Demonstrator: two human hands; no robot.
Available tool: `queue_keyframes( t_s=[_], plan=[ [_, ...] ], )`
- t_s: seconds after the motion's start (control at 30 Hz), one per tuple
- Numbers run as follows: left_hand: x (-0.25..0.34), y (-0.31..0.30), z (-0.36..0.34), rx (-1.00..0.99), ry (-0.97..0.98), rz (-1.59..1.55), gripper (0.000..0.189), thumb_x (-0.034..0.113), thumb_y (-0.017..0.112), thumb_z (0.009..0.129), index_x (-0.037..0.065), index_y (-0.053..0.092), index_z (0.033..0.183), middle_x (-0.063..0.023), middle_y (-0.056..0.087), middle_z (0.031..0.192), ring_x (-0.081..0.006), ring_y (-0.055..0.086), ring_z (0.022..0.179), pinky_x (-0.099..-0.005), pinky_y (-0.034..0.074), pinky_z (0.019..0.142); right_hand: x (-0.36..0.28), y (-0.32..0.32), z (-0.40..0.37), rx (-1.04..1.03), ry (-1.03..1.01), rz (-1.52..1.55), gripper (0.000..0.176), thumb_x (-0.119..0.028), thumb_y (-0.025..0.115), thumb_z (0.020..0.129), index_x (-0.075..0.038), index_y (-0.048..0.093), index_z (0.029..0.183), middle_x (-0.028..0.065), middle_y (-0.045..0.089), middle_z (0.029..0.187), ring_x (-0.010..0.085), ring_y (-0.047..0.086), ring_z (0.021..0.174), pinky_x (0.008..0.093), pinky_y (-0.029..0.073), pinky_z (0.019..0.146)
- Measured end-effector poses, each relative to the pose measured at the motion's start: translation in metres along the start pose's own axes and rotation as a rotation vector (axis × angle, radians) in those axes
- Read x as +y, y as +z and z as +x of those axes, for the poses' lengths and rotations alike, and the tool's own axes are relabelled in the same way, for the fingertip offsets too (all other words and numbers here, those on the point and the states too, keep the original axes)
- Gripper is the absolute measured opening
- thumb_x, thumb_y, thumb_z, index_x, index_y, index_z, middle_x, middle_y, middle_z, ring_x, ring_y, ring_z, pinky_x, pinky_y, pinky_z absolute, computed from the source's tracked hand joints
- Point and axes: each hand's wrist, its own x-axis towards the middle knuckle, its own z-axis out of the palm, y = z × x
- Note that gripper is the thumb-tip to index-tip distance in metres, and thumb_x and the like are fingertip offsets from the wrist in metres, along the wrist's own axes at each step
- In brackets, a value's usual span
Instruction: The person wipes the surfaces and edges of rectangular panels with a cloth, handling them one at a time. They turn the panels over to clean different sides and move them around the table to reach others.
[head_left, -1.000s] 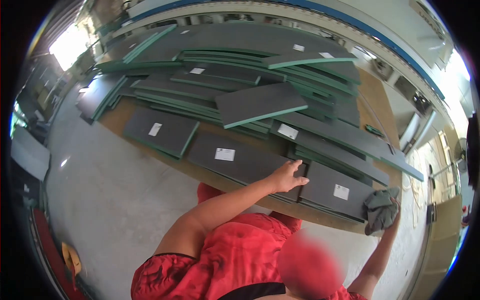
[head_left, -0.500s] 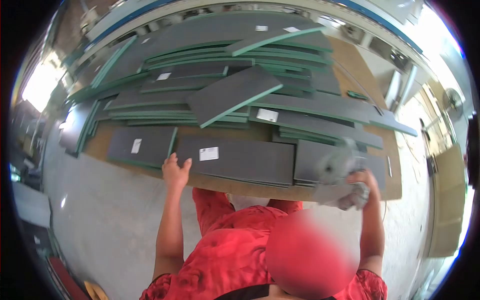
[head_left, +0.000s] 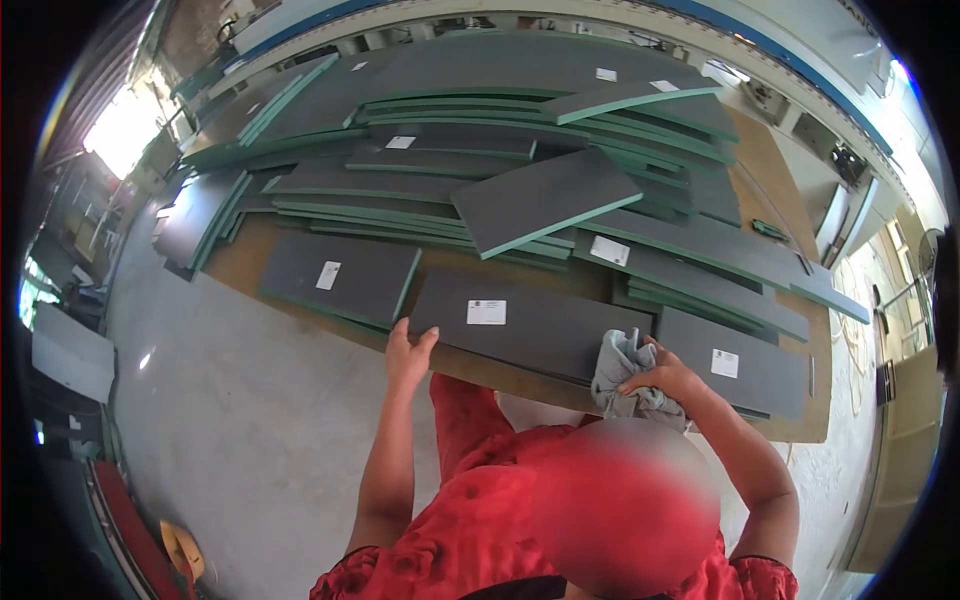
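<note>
A long dark grey board (head_left: 540, 335) with a white label lies on top of a stack along the table's near edge. At its near left corner my left hand (head_left: 405, 358) grips it, thumb and fingers on either side of the corner. My right hand (head_left: 668, 378) is closed on a crumpled grey cloth (head_left: 625, 370), which touches the board near its right end. Left of my left hand sits another labelled board (head_left: 340, 275) with a green edge. To the right of the cloth is a third labelled board (head_left: 740, 355).
Several stacked boards with green edges cover the far part of the brown table (head_left: 228, 262). One board (head_left: 545, 200) lies slanted across the stacks. A small green tool (head_left: 769, 230) rests at the right side. A machine with a blue stripe stands behind the table.
My right hand has swung the cloth left, from over the right board to the right end of the middle one. My left hand stays at the board's left corner while the view has shifted.
</note>
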Motion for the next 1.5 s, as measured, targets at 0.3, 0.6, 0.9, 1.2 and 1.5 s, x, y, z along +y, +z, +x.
queue_keyframes(
  t_s=[0.3,0.6,0.9,1.2,1.5],
  plan=[
    [0.012,-0.005,-0.017,-0.036,-0.123,-0.412,0.061,0.022,0.069,0.081,-0.008,0.043,0.128,-0.0069,0.061,0.078,-0.0116,0.057,0.069,-0.0268,0.047,0.062,-0.031,0.008,-0.011,0.131,0.168,0.049,0.123,-0.014,0.087,0.050,0.011,0.009,0.141,0.0244,0.050,0.125,0.0257,0.053,0.112,0.0281,0.043,0.092],
    [0.015,-0.005,-0.029,0.035,-0.225,-0.599,0.057,0.026,0.068,0.081,-0.001,0.047,0.128,-0.0038,0.060,0.084,-0.0131,0.061,0.072,-0.0245,0.049,0.055,-0.029,0.016,-0.009,0.128,0.156,0.158,0.122,-0.013,0.086,0.051,0.011,0.008,0.142,0.0222,0.048,0.129,0.0226,0.052,0.114,0.0259,0.040,0.093],
    [0.003,-0.032,-0.071,0.118,-0.486,-0.957,0.034,0.035,0.062,0.083,0.005,0.057,0.100,-0.0073,0.061,0.077,-0.0193,0.063,0.063,-0.0315,0.052,0.051,-0.017,0.006,0.019,0.011,0.057,0.071,0.108,-0.015,0.084,0.054,0.010,0.024,0.140,0.0218,0.044,0.133,0.0211,0.051,0.115,0.0256,0.040,0.094],
    [-0.041,-0.038,-0.071,-0.203,-0.620,-1.197,0.049,0.051,0.042,0.092,0.003,0.054,0.095,-0.0098,0.058,0.071,-0.0251,0.061,0.061,-0.0399,0.054,0.055,-0.146,0.052,-0.014,-0.129,-0.125,0.114,0.063,-0.015,0.079,0.059,0.004,0.055,0.113,0.0143,0.063,0.098,0.0217,0.061,0.085,0.0329,0.047,0.083],
    [-0.071,-0.022,-0.076,-0.249,-0.498,-1.307,0.040,0.045,0.045,0.092,0.017,0.049,0.120,-0.0047,0.058,0.116,-0.0215,0.058,0.103,-0.0395,0.053,0.072,-0.143,0.254,0.066,-0.142,-1.201,-0.709,0.057,-0.017,0.072,0.065,-0.011,0.055,0.119,0.0130,0.056,0.114,0.0298,0.056,0.103,0.0413,0.046,0.085]
  ],
)
